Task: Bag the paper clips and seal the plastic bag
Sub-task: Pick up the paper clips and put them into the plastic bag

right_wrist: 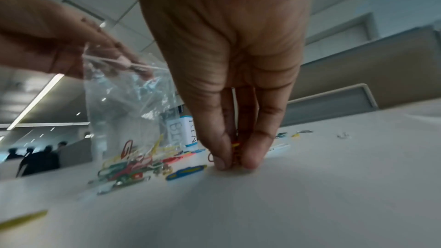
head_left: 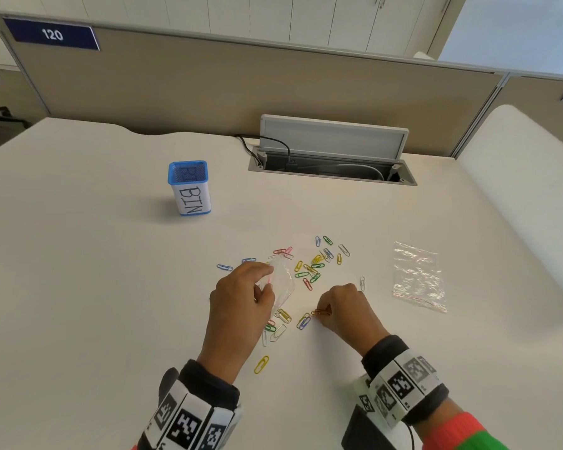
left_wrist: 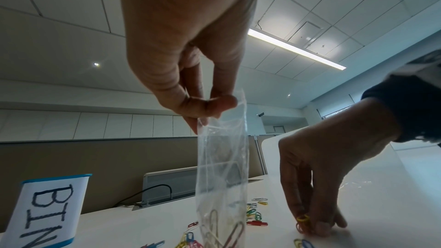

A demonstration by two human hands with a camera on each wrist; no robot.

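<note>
My left hand (head_left: 260,287) pinches the top edge of a small clear plastic bag (head_left: 281,287) (left_wrist: 222,167) (right_wrist: 124,105), which hangs upright with its bottom on the white table (head_left: 111,287). A few paper clips lie inside at its bottom. My right hand (head_left: 330,311) (left_wrist: 310,225) (right_wrist: 235,159) has its fingertips down on the table and pinches orange and yellow paper clips (head_left: 320,313) (left_wrist: 302,221). Several coloured paper clips (head_left: 309,269) lie scattered on the table around and beyond both hands.
A second clear plastic bag (head_left: 418,276) lies flat to the right. A blue mesh cup labelled BIN (head_left: 190,188) stands at the back left. An open cable hatch (head_left: 332,157) with a raised lid sits at the table's back edge, before a partition.
</note>
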